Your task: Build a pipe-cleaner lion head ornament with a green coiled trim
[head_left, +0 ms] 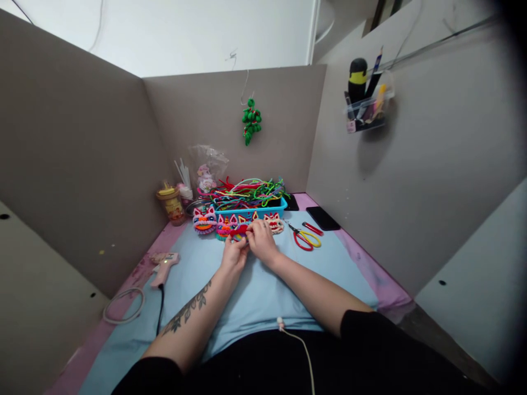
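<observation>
My left hand (234,253) and my right hand (262,239) meet over the middle of the blue cloth, both closed around a small red fuzzy piece (239,232). Its far side and my fingertips are partly hidden. Just beyond my hands stands a row of colourful fuzzy animal faces: a purple-and-orange one (205,219) at the left, a pink one (226,226) beside it, and a cream-and-red one (274,223) right of my right hand. Behind them a blue basket (284,206) holds a tangle of coloured fuzzy stems (251,191).
Scissors (304,239), a red cutter (313,229) and a black phone (323,218) lie at the right. A pink glue gun (165,269) with its cord lies left. A yellow-lidded cup (172,206) stands back left. Grey partitions (230,131) surround the table.
</observation>
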### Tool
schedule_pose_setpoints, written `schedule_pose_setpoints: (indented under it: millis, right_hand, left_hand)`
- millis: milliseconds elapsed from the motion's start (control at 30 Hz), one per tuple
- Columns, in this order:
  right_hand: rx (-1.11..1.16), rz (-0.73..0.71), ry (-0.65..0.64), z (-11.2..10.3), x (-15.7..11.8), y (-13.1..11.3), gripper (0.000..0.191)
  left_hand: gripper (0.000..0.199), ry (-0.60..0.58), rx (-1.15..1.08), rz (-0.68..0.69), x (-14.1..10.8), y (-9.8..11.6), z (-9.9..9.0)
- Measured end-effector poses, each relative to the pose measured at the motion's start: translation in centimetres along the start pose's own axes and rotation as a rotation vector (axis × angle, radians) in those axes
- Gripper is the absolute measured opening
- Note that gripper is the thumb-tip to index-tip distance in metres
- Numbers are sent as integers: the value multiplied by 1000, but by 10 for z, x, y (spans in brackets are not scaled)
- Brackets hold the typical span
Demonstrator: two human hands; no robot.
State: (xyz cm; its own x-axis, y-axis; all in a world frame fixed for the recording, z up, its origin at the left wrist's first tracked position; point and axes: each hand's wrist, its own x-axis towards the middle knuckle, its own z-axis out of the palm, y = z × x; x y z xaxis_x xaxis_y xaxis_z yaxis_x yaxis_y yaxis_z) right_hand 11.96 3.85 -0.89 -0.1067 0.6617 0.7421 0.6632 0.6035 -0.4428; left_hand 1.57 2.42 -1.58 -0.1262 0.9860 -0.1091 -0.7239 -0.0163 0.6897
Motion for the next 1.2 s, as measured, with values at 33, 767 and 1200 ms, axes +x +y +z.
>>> schedule_pose_setpoints:
  millis: [33,767,1200]
  right_hand:
    - [12,-5,-1,-1,0,-1,7]
    - [158,-87,-100,-8,0,5,14]
    - [134,-177,-171,-12,2,11,16]
  left_hand:
    - [41,-9,-5,1,0,1,0]
    - [2,-15,-50,-96,1,5,2]
    - [2,-43,-59,-154,-1,6,3]
